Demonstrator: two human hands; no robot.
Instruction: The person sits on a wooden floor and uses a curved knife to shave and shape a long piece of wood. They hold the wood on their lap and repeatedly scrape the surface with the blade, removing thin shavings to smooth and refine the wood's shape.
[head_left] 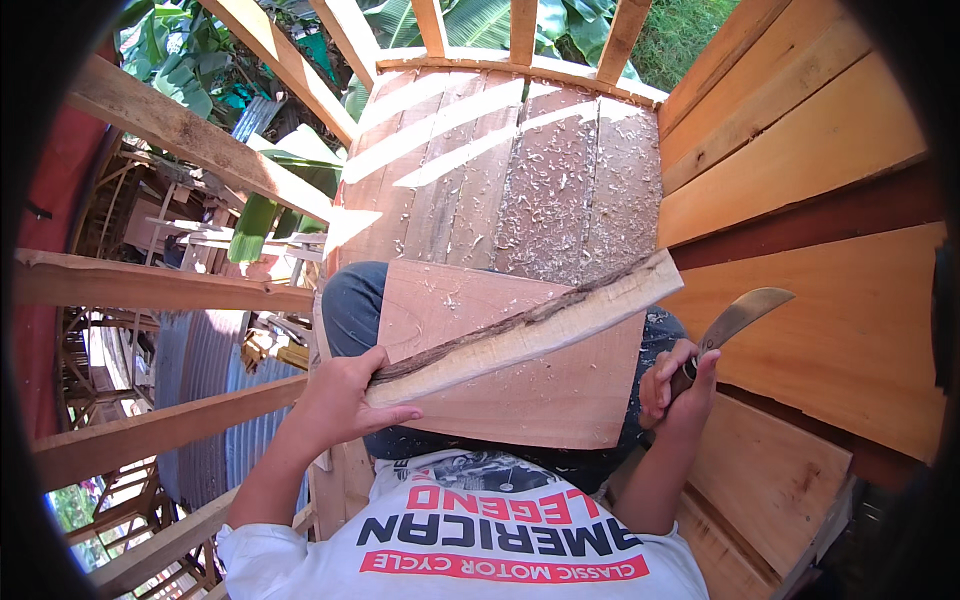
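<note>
My left hand [345, 400] grips the near left end of a long strip of wood [540, 330]. One long face of the strip is pale and freshly cut, while dark, rough bark runs along its upper edge. It slants up to the right across a flat wooden board [470, 400] lying on my lap. To the right of the board, my right hand [683, 388] is closed round the dark handle of a knife. The curved blade of that knife [748, 312] points up and to the right, apart from the strip.
Pale shavings [560, 190] are scattered over the plank floor [430, 200] ahead. A wooden railing [180, 285] runs along the left and far sides, with banana leaves [470, 25] beyond it. Plank walling [800, 180] rises close on the right. Corrugated metal sheets [205, 370] show below the left railing.
</note>
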